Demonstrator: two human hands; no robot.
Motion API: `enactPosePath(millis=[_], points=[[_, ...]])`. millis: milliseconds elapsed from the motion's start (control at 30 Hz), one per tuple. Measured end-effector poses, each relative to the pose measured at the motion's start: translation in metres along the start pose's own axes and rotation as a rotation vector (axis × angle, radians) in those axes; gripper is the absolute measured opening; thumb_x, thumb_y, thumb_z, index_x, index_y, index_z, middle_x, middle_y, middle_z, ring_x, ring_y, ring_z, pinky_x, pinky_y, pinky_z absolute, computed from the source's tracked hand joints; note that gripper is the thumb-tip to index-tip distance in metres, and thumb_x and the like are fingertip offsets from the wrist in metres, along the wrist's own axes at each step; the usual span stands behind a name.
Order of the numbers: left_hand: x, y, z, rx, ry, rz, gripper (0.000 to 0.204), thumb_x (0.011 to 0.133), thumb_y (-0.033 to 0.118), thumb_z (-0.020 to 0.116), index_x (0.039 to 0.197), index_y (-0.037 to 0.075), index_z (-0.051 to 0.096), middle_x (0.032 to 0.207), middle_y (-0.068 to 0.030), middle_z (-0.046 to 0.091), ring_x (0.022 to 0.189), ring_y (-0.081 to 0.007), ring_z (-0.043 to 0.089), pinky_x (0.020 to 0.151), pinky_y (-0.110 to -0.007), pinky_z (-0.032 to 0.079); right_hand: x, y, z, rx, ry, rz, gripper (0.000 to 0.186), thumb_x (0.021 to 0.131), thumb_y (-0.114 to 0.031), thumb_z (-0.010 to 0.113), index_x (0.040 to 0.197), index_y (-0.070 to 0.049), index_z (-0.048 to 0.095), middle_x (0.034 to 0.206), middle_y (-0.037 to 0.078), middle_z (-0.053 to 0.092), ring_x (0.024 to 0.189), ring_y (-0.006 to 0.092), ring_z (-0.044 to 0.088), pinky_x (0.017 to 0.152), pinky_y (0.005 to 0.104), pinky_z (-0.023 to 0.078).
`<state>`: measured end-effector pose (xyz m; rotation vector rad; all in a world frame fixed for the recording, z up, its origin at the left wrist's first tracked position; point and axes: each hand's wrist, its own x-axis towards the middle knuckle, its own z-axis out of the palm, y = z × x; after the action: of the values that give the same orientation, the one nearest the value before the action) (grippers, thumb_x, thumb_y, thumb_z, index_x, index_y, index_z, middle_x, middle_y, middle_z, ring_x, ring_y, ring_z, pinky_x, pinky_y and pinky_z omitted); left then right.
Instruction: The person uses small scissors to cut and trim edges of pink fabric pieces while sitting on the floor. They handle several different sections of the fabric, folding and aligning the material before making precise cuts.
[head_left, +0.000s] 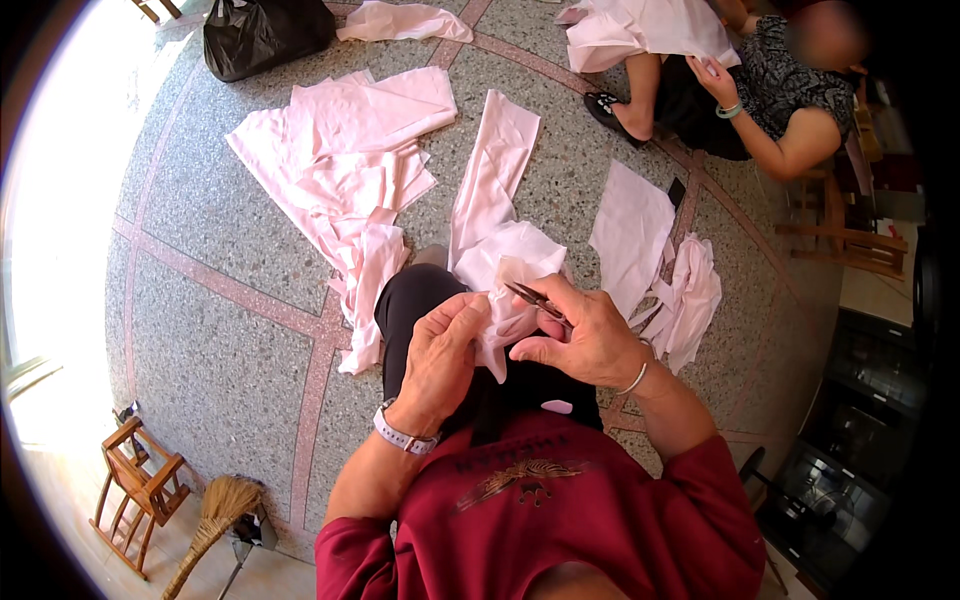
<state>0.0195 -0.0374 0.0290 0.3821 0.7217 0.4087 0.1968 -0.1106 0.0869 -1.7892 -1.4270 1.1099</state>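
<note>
My left hand (440, 350) is closed, pinching the edge of a pale pink cloth (508, 248) over my lap. The cloth trails away from my knees onto the floor in a long strip. In my right hand (598, 338) is a small pair of dark thread snips (528, 296), with the blades pointing left toward the cloth. The fingers wrap round the handles and hide most of them. Its fingertips are close to the cloth; whether they touch it I cannot tell.
A heap of pink cloth (340, 150) lies to the left, more pieces (632, 235) to the right. At far right another person holds pink cloth (650, 35). A black bag (265, 40) sits far left. A wooden stool (140, 480) and straw broom (225, 505) stand near left.
</note>
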Motion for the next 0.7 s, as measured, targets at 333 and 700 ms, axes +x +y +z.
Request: enactPosePath(millis=[333, 700], points=[[-0.002, 0.003, -0.002, 0.137, 0.023, 0.013, 0.017, 0.095, 0.01, 0.055, 0.105, -0.002, 0.061, 0.088, -0.0041, 0.064, 0.074, -0.0092, 0.058, 0.069, -0.023, 0.048, 0.002, 0.006, 0.015, 0.046, 0.164, -0.027, 0.013, 0.085, -0.009, 0.07, 0.09, -0.001, 0.062, 0.074, 0.011, 0.062, 0.068, 0.0219, 0.061, 0.063, 0.0319, 0.047], [-0.009, 0.008, -0.004, 0.441, 0.004, 0.033, 0.014, 0.093, 0.014, 0.065, 0.097, 0.0, 0.066, 0.085, -0.0004, 0.066, 0.073, -0.005, 0.058, 0.066, -0.021, 0.048, 0.001, 0.009, 0.01, 0.131, 0.173, 0.061, 0.013, 0.09, -0.01, 0.064, 0.094, 0.002, 0.06, 0.087, 0.015, 0.062, 0.074, 0.0258, 0.063, 0.064, 0.0342, 0.048]])
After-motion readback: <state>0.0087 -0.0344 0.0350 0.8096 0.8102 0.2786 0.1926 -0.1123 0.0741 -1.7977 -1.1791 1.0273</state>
